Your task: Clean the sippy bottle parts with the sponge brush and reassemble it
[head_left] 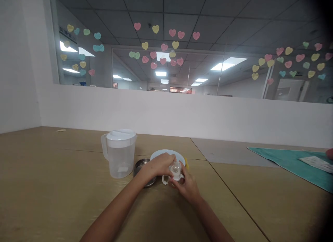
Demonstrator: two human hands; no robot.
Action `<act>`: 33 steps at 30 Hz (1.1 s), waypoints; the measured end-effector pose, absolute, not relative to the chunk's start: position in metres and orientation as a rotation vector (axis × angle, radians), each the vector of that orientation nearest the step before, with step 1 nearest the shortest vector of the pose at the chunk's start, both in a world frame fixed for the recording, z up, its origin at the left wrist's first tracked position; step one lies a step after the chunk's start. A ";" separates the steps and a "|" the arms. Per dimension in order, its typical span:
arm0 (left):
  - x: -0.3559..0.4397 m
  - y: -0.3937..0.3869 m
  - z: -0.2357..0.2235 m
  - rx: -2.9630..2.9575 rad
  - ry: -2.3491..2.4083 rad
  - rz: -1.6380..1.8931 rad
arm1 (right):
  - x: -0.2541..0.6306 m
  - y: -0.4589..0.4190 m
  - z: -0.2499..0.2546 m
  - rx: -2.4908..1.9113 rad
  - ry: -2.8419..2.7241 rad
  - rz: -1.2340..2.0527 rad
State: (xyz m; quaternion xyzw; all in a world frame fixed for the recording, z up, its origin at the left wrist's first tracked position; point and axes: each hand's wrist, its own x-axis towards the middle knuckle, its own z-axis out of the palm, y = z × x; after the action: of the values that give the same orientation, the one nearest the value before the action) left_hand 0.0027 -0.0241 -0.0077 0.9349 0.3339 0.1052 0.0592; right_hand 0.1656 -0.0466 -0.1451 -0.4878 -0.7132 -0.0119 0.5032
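Note:
Both my hands are on a baby bottle (176, 170) with a clear nipple on top and a white collar. My left hand (163, 164) reaches over from the left, its fingers closed on the collar's left side. From the right, my right hand (187, 186) grips the bottle with thumb and fingers. A white curved handle (164, 180) sticks out below my left hand. Most of the bottle's body is hidden by my fingers. Just behind is a pale blue-white plate (158, 153), with something yellow (186, 163) at its right edge. A round metal bowl (140, 163) is partly covered by my left forearm.
A clear plastic pitcher (121, 158) with a white lid stands left of the metal bowl. A teal cloth (281, 158) lies at the right with a white packet (316, 163) on it. Part of another hand (330, 153) shows at the right edge. Behind the table (65, 186) rises a white wall (156, 111) with a window.

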 end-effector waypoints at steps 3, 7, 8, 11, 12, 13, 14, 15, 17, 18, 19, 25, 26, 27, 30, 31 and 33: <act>0.001 -0.021 -0.007 2.747 0.962 0.331 | 0.165 -0.046 -0.144 -1.184 -1.706 -0.001; -0.006 -0.015 -0.001 2.589 0.927 0.415 | 0.163 -0.044 -0.145 -1.174 -1.667 0.030; -0.009 -0.014 0.002 2.569 0.935 0.476 | 0.162 -0.043 -0.146 -1.172 -1.661 0.041; -0.018 -0.011 0.010 2.584 0.979 0.703 | 0.161 -0.043 -0.145 -1.151 -1.667 0.085; -0.021 -0.009 0.011 2.611 1.012 0.750 | 0.161 -0.044 -0.145 -1.141 -1.671 0.092; -0.023 -0.007 0.009 2.649 1.061 0.767 | 0.161 -0.044 -0.145 -1.130 -1.671 0.089; -0.024 -0.003 0.006 2.697 1.129 0.751 | 0.161 -0.044 -0.145 -1.120 -1.666 0.079; -0.025 0.001 0.000 2.747 1.207 0.695 | 0.161 -0.044 -0.145 -1.113 -1.663 0.065; -0.024 0.012 -0.015 2.827 1.347 0.517 | 0.161 -0.043 -0.146 -1.113 -1.656 0.029; -0.023 0.018 -0.024 2.841 1.372 0.411 | 0.162 -0.043 -0.146 -1.118 -1.653 0.014; -0.021 0.023 -0.032 2.840 1.355 0.315 | 0.162 -0.043 -0.147 -1.125 -1.651 0.006; -0.019 0.030 -0.042 2.651 1.118 0.105 | 0.162 -0.044 -0.145 -1.154 -1.654 0.074; -0.019 0.026 -0.036 2.621 1.077 0.136 | 0.162 -0.044 -0.144 -1.153 -1.655 0.083; -0.018 0.020 -0.029 2.596 1.025 0.175 | 0.161 -0.045 -0.144 -1.150 -1.654 0.090; -0.013 -0.001 -0.010 2.512 0.775 0.262 | 0.160 -0.045 -0.143 -1.150 -1.638 0.134; -0.010 -0.007 -0.006 2.507 0.718 0.267 | 0.160 -0.045 -0.143 -1.147 -1.628 0.157; -0.004 -0.016 -0.005 2.563 0.699 0.288 | 0.160 -0.044 -0.142 -1.136 -1.609 0.208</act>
State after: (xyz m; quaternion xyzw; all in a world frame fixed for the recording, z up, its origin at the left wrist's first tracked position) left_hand -0.0042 -0.0162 -0.0047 0.9328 0.2545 0.1050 0.2325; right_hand 0.1595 -0.0443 -0.1423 -0.4796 -0.6791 0.0880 0.5486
